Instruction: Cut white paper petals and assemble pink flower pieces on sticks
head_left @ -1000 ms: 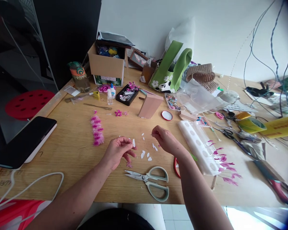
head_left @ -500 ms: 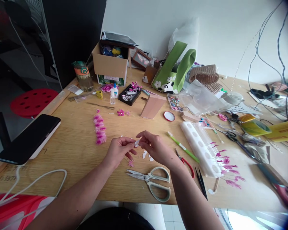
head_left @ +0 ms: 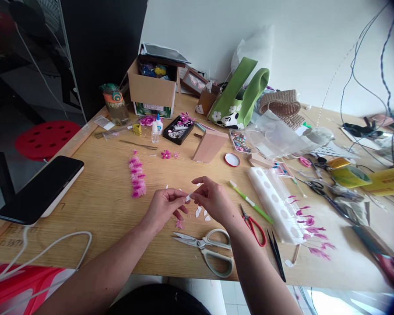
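Observation:
Over the middle of the wooden table, my left hand [head_left: 164, 206] pinches a small white petal-shaped piece [head_left: 188, 198] between thumb and index finger. My right hand [head_left: 212, 200] meets it from the other side, its thumb and a finger pinched at the same piece. Several white leaf-shaped cutouts [head_left: 198, 213] lie below the hands. A small pink flower piece [head_left: 179, 224] rests under my left hand. Closer to me are cream-handled scissors [head_left: 202, 241], blades slightly apart and pointing left. Red-handled pliers [head_left: 253, 226] lie beside my right forearm.
Black tweezers [head_left: 276, 253] and a green toothbrush [head_left: 249, 200] lie to the right, near a white foam holder [head_left: 272, 203] with pink feathery stems. A wooden block [head_left: 210, 146] stands ahead. At left are a pink fringed strip [head_left: 137, 177] and a phone [head_left: 41, 188].
My right hand has shifted slightly, its index finger lifting and straightening a little. Both hands still meet at the small white piece. The whole view has moved marginally.

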Demonstrator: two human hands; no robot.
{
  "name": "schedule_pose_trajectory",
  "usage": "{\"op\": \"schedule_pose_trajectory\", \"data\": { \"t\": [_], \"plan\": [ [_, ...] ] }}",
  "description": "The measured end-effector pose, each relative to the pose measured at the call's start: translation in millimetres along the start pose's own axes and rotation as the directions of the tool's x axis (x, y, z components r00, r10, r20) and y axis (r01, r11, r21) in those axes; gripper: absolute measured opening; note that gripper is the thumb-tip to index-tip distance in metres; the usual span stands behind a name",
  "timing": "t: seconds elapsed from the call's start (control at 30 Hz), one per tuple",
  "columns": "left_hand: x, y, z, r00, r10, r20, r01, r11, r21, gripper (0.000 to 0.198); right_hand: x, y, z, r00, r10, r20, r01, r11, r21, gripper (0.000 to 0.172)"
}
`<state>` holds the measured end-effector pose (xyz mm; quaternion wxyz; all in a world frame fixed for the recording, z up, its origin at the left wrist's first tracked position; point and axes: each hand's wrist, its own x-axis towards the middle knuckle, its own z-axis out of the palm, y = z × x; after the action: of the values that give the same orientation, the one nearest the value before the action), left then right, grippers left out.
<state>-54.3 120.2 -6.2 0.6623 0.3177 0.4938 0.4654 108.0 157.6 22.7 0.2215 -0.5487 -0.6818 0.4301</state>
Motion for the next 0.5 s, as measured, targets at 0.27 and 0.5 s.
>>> {"op": "schedule_pose_trajectory", "data": {
  "t": [0.27, 0.5],
  "plan": [
    [1.4, -1.7, -0.5, 1.000, 0.001, -0.019, -0.001, 1.000, -0.011, 0.027, -1.5, -0.3, 2.7, 1.000, 0.009, -0.013, -0.008, 0.999, 0.044, 0.022],
    [2.6, 0.4, -0.5, 0.999, -0.006, -0.053, 0.005, 1.000, -0.010, 0.028, -1.7, 3.6, -9.6, 0.999, 0.039, -0.029, -0.035, 0.992, 0.122, 0.019]
  ]
}}
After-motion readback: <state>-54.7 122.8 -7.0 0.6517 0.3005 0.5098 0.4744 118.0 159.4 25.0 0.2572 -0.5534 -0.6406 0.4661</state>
